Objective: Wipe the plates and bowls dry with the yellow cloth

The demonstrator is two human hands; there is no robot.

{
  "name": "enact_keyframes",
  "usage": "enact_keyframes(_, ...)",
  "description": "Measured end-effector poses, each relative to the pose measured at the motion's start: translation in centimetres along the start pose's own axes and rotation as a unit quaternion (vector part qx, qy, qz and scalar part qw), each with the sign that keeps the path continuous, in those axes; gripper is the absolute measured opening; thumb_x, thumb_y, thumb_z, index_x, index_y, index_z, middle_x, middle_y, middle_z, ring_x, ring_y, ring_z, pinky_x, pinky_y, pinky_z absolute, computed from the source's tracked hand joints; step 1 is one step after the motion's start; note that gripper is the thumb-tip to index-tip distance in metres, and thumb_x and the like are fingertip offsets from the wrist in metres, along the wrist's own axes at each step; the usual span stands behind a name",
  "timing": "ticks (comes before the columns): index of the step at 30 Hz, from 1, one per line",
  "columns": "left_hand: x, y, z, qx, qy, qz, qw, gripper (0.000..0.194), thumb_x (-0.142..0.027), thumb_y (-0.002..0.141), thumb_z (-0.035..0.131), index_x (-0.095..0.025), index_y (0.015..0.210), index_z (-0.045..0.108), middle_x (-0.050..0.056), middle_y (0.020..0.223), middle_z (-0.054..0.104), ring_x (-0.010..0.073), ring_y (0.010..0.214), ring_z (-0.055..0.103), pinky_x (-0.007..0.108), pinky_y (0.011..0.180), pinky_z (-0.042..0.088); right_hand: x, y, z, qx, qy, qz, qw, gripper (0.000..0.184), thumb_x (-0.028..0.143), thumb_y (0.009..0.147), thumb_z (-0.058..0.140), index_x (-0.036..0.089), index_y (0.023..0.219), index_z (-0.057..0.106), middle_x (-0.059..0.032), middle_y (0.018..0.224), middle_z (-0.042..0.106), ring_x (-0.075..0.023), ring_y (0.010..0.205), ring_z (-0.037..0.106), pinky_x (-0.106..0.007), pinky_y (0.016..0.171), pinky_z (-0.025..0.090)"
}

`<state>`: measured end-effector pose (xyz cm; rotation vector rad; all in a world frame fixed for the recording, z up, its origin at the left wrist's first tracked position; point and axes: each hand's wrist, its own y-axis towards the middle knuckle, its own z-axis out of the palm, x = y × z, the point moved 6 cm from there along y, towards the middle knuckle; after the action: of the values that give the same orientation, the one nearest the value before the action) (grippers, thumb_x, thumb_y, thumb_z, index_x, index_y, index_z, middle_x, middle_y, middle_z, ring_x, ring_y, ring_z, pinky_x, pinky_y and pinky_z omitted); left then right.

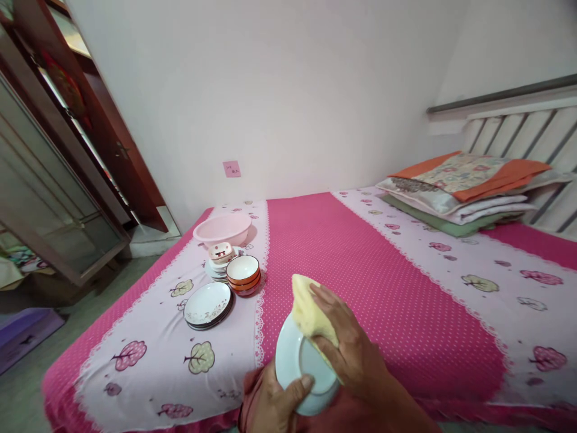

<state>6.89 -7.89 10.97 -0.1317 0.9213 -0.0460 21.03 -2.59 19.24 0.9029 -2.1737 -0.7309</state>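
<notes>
Nearest, the left hand [277,402] grasps 1 white plate [286,361], thumb pressed over its face, fingers hidden beneath. The right hand [345,340] grasps 1 pale yellow cloth [309,307] against the plate's upper rim. The plate hangs before the bed's near edge, its foot ring facing up.

Wiping looks like the step in hand. To do it well, keep the left thumb firm near the rim, lay the cloth flat, and turn the plate so that every part is reached, including the groove beside the foot ring.

Beyond, on the tree-print bedspread [311,234], sits 1 stack of floral plates [207,304], perhaps 3 or more. Just behind are what look like 3 orange bowls [243,270], nested, and 1 small dotted bowl [220,254] atop white plates [219,272] too overlapped to count. Farther lies 1 pink basin [223,230]; on the wall, 1 pink note [231,169].
</notes>
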Motion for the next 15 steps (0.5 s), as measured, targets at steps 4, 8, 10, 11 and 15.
enact_keyframes(4,-0.3,0.2,-0.5,-0.017,-0.107,-0.008,0.994,0.073,-0.023,0.077,0.085,-0.017,0.146,0.060,0.016,0.121,0.078,0.0367,0.122,0.069,0.049,0.112,0.047,-1.3,-3.0,0.3,-0.036,-0.002,0.053,0.998,0.063,0.028,0.106,0.042,0.029,0.166,0.023,-0.0090,0.162,0.047,-0.0285,0.145,0.050,-0.047,0.114,0.050)
enact_keyframes(8,-0.1,1.1,-0.1,0.049,-0.226,-0.048,0.972,0.052,-0.041,0.099,0.061,-0.020,0.147,0.060,0.014,0.139,0.070,0.0320,0.142,0.053,0.047,0.125,0.032,-0.2,-6.6,0.2,-0.039,-0.042,0.045,0.997,0.060,0.035,0.107,0.042,0.026,0.165,0.029,-0.0084,0.162,0.047,-0.0309,0.149,0.045,-0.050,0.119,0.045)
enact_keyframes(10,-0.1,1.6,0.5,0.092,-0.259,-0.066,0.959,0.060,-0.055,0.101,0.050,-0.018,0.148,0.059,0.014,0.147,0.063,0.0317,0.149,0.044,0.046,0.126,0.030,0.6,-7.8,0.3,-0.039,-0.091,-0.011,0.995,0.057,0.040,0.108,0.041,0.022,0.162,0.036,-0.0084,0.159,0.052,-0.0303,0.152,0.041,-0.051,0.125,0.036)
enact_keyframes(11,-0.2,1.8,0.7,0.104,-0.261,-0.075,0.957,0.066,-0.061,0.100,0.048,-0.017,0.148,0.058,0.015,0.150,0.061,0.0326,0.150,0.043,0.046,0.125,0.032,1.1,-8.3,0.4,-0.039,-0.121,-0.050,0.991,0.055,0.042,0.108,0.039,0.021,0.160,0.040,-0.0074,0.157,0.055,-0.0294,0.153,0.038,-0.052,0.128,0.030)
enact_keyframes(15,-0.7,1.1,0.9,0.073,-0.189,-0.104,0.974,0.076,-0.065,0.092,0.059,-0.018,0.151,0.054,0.017,0.145,0.065,0.0374,0.141,0.054,0.049,0.113,0.050,3.3,-9.2,2.5,-0.020,-0.231,-0.204,0.951,0.043,0.028,0.106,0.049,0.030,0.147,0.057,0.0024,0.151,0.061,-0.0254,0.153,0.039,-0.053,0.132,0.013)
